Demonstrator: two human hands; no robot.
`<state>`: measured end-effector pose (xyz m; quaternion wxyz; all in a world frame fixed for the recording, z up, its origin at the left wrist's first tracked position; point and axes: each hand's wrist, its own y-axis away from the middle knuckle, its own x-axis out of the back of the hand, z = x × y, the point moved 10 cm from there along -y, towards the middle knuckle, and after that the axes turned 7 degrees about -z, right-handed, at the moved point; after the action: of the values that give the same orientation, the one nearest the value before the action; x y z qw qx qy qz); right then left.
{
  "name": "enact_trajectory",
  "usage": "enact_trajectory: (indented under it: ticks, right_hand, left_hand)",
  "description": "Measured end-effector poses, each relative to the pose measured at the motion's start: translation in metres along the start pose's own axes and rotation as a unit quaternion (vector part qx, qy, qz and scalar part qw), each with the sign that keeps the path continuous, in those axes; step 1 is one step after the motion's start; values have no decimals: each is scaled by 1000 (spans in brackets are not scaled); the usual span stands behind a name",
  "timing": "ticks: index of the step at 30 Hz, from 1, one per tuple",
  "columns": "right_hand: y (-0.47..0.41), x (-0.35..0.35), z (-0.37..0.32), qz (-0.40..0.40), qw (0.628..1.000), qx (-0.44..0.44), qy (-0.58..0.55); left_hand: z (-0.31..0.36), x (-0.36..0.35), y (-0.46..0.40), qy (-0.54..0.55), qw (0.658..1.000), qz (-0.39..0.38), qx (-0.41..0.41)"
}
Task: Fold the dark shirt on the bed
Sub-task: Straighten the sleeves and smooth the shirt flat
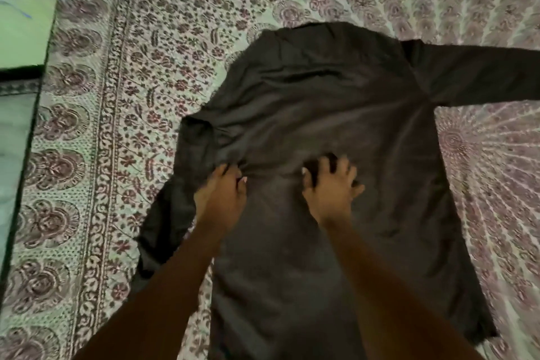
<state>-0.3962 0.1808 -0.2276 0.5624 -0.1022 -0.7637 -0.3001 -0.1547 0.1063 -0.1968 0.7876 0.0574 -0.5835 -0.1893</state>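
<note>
A floral-printed bedspread (pixel 122 102) covers the bed — pale green floor (pixel 23 29) at the far left, dim light.

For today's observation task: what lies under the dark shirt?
The patterned bedsheet shows all around the dark shirt and presumably runs beneath it; anything else underneath is covered.

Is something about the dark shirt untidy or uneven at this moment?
Yes. The dark shirt lies unevenly: the sleeve on the right is stretched out flat, but the sleeve on the left is bunched beside the body. The fabric wrinkles where the left hand gathers it; the right hand presses with spread fingers.
</note>
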Motion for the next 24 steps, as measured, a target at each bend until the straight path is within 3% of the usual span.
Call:
enact_trajectory:
  ticks: [2,6,8,12,15,16,18,20,21,23,24]
  right_hand:
    - [-16,14,-18,22,999,-49,-3]
    - [-50,29,-103,8,994,110,17]
    - [-74,32,-130,4,991,135,-3]
    - [-128,40,-171,-1,978,157,-135]
    - [-151,42,-161,7,954,81,-288]
    - [-156,36,-151,-20,926,26,-375]
    - [-161,15,-132,-83,827,-64,-553]
    - [-163,4,-128,-126,737,-83,-659]
    - [-160,6,-130,-134,721,-74,-675]
    - [-156,15,-131,-113,744,-51,-657]
    - [-157,20,-133,-92,772,-35,-628]
  left_hand:
    - [-12,26,-19,67,996,48,36]
    - [-40,77,-78,105,983,140,62]
    - [-47,84,-119,128,986,86,70]
    - [-49,76,-190,28,996,-64,59]
    - [-27,69,-205,185,969,-160,12]
    - [-11,70,-202,208,962,-179,-21]
    - [22,61,-190,220,944,-229,-95]
    - [50,40,-172,227,907,-315,-164]
    - [57,31,-167,239,891,-339,-183]
    - [49,23,-169,308,881,-330,-144]
    - [39,27,-175,334,893,-273,-127]
